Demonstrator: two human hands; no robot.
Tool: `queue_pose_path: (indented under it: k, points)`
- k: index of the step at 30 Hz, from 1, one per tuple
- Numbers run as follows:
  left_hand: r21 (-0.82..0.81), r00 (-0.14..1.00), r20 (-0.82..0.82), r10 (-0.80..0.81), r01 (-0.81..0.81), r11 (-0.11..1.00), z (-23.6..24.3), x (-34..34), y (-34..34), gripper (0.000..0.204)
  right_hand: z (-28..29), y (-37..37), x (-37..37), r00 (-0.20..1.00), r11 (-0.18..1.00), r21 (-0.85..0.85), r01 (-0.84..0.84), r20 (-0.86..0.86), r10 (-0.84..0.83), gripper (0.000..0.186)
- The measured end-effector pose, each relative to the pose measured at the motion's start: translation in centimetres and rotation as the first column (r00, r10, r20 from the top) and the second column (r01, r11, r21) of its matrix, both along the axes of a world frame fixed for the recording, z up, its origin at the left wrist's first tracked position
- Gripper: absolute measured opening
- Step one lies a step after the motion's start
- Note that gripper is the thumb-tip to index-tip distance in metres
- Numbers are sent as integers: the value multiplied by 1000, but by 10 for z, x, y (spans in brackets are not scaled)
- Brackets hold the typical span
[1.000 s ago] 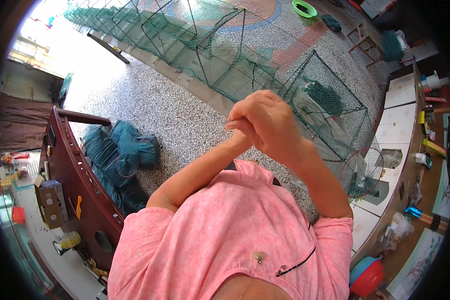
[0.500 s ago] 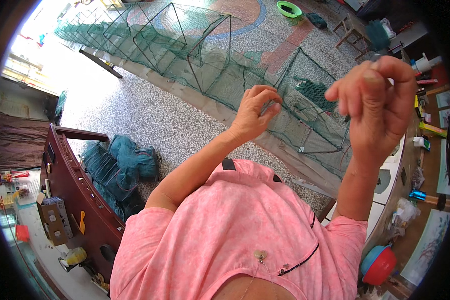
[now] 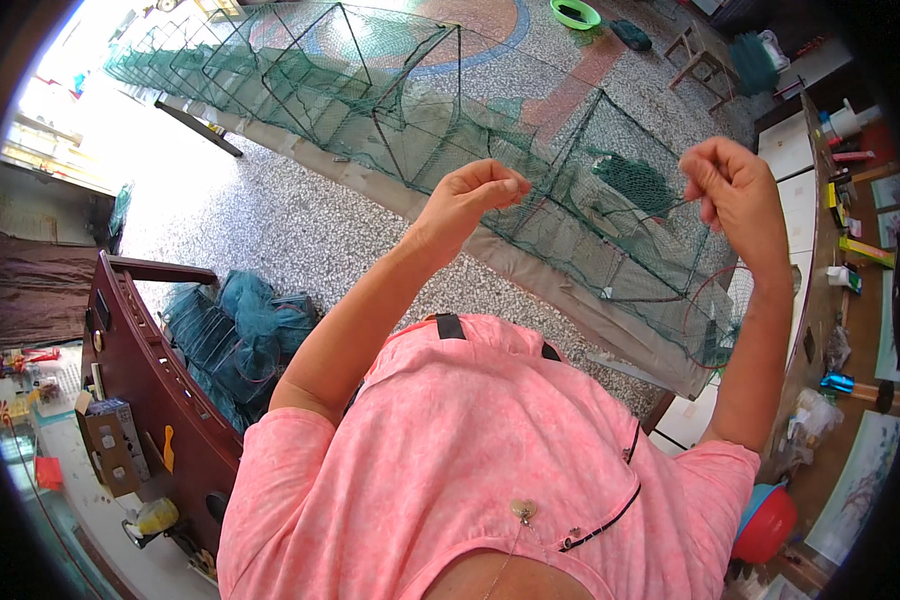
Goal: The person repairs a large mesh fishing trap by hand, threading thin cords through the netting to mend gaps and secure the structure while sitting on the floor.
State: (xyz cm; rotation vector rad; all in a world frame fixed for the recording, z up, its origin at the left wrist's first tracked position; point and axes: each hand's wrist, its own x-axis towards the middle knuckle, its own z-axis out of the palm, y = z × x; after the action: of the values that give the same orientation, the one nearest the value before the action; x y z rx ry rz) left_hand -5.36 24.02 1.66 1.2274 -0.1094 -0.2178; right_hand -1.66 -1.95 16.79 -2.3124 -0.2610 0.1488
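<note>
- Since half a second ago, both hands have come lower and sit more level with each other, the right one no longer raised high near the picture's edge.
- Left hand point(image 3: 475, 195) sits at about 12 o'clock from the pink-shirted chest, fingers curled in and pinched together at the tips.
- Right hand point(image 3: 732, 185) is at about 2 o'clock, well apart from the left, its fingers also closed in a pinch.
- Between the two hands a thin thread point(image 3: 610, 205) seems to run, very faint; I cannot tell for sure that each hand clamps it.
- Beyond the hands, a long green net cage point(image 3: 390, 100) on wire frames lies across the speckled floor point(image 3: 260, 230), stretching from 10 o'clock to 3 o'clock.
- A heap of folded green netting point(image 3: 235, 335) lies at 9 o'clock, just beside a dark wooden bench point(image 3: 155, 370).
- A green basin point(image 3: 575, 14) stands on the floor at 12 o'clock, far off.
- A red and blue bowl-shaped thing point(image 3: 765, 520) sits at 4 o'clock.
</note>
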Motion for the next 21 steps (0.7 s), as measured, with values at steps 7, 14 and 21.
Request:
queue_pose_path:
  k: [7,14,21]
  points:
    - [-279,995,-90,53,-76,957,-10,5,0,12,-22,15,8,844,933,169,-317,500,197,7]
    - [-436,974,-219,66,-158,886,-22,16,19,7,-41,67,9,728,848,-292,-443,435,530,6]
    - [-370,959,-267,97,-195,908,-28,13,14,9,-78,88,47,640,723,-555,-411,390,662,2]
